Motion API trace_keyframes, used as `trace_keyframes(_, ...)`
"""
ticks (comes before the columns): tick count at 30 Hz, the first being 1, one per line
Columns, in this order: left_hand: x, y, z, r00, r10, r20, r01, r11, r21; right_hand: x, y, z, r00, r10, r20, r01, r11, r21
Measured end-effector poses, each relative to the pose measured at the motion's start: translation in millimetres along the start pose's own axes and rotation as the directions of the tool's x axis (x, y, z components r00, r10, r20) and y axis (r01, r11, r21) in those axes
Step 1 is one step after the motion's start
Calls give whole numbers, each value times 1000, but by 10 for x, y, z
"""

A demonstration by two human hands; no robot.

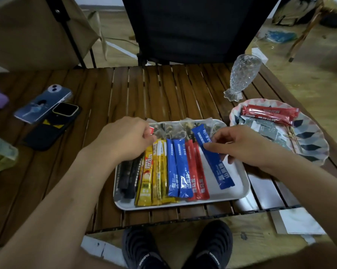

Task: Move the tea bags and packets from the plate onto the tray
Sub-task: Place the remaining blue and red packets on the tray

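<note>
A white tray [239, 183] lies on the wooden table in front of me. On it lie black, yellow, blue and red stick packets [180, 167] side by side, with tea bags [175, 131] along its far edge. My right hand [241, 146] pinches a blue stick packet [214, 160] slanted over the tray's right part. My left hand [125, 138] rests curled at the tray's far left corner, fingertips on a small red-and-white packet [151, 131]. To the right, a patterned plate [311, 138] holds red stick packets [268, 113] and grey sachets [264, 129].
Two phones [47, 113] lie on the left of the table. A cut-glass vase [241, 76] stands behind the plate. A dark folding chair [193, 30] faces me across the table. Toothpicks [292, 134] lie on the plate. White papers [298, 220] sit under the table's right edge.
</note>
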State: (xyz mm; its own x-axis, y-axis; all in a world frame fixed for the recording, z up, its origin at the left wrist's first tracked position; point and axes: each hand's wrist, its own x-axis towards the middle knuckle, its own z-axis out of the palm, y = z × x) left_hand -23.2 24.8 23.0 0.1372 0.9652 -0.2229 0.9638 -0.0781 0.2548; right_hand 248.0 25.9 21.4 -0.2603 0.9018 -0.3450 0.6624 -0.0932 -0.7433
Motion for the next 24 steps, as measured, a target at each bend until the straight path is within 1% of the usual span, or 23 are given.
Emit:
trace_keyframes(4,-42,-109,-71,996,-90,6,90,994,-59,61,-139,265,996,39,75,-55,975,215)
trace_keyframes(7,-70,-134,-89,989,-143,45,146,987,-65,96,-262,517,990,37,134,-73,957,281)
trace_keyframes(10,-93,-148,-98,984,-165,69,169,983,-67,134,-379,737,988,0,154,-48,951,306)
trace_keyframes(15,-99,-189,-87,985,-146,94,152,986,-66,231,-502,928,998,15,58,-26,979,204)
trace_keyframes(18,-104,-214,-88,977,-156,148,165,985,-53,255,-521,976,999,10,34,-15,986,164)
trace_keyframes(21,-108,-240,-78,958,-173,230,187,982,-38,240,-517,966,999,-50,-3,50,994,98)
trace_keyframes(24,-105,-227,-52,951,-172,256,190,981,-45,223,-493,908,994,-92,-54,94,995,35)
